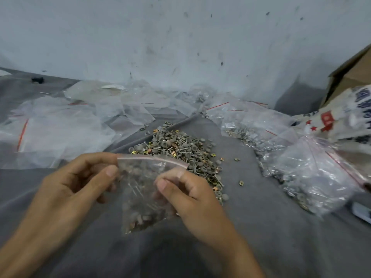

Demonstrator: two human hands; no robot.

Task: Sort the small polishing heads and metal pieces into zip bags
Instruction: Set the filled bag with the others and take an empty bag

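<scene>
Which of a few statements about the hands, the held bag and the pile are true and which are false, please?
1. The left hand and the right hand both grip one zip bag. True.
2. That bag is empty. False: polishing heads and metal pieces sit in it.
3. A loose pile of heads and metal pieces lies on the grey cloth beyond the bag. True.
4. The full bags lie to the left. False: the left bags look empty; the filled bags lie on the right.

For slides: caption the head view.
The left hand and right hand pinch a part-filled zip bag near the pile of polishing heads and metal pieces.
</scene>
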